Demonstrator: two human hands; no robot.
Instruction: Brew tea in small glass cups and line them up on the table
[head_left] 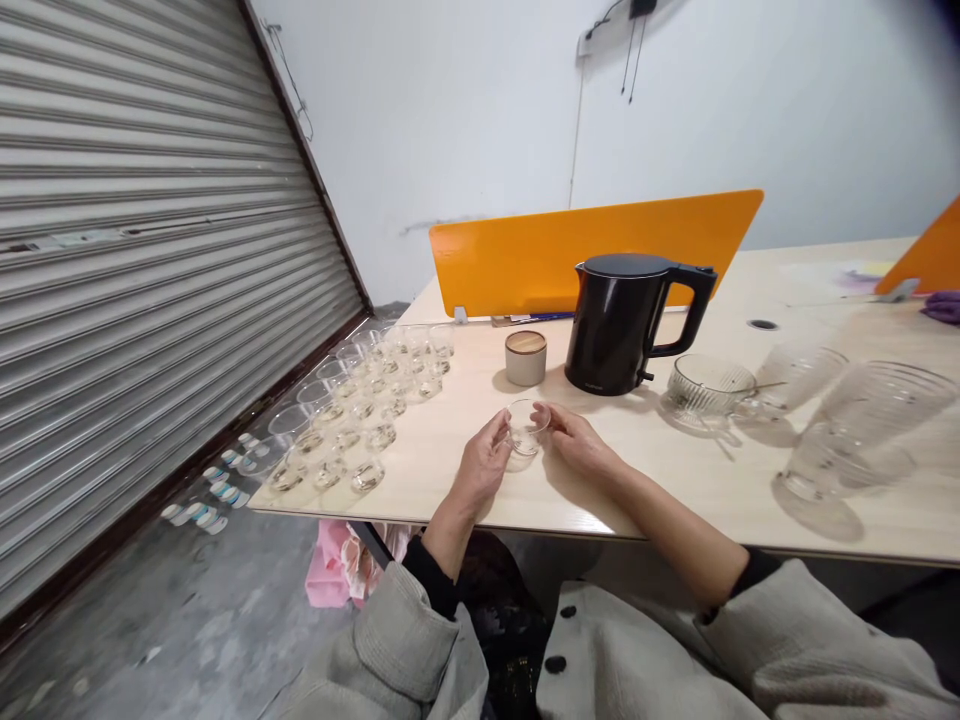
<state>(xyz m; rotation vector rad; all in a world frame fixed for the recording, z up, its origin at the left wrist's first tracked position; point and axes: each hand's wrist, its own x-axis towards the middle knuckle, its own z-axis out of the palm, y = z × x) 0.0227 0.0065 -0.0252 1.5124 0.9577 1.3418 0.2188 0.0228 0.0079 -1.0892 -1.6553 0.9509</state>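
Head view, from the left: a group of clear glasses [367, 475] stood in rows on the left end of the table [427, 480], well apart from both hands. Next came the left hand [480, 468], its fingers bent and nearly straight up against the left side of a small clear glass [528, 428]; they were parted by just the glass's breadth, the thumb on the near side. That glass sat between the two hands, ahead of the person near the table's front edge, with its mouth upward. It was round and squat, with no clear long axis, and whether its base touched the wood could not be told. Straight behind it stood a lidded pot [526, 366], apart from it. To its right, the right hand [583, 443] came in from the side, fingertips pinched on the right of the rim, so neither hand was plainly nearer. Beyond that hand stood a black kettle [611, 330], then a ribbed glass cup [709, 392] and, farthest right, some tall glasses [855, 440].
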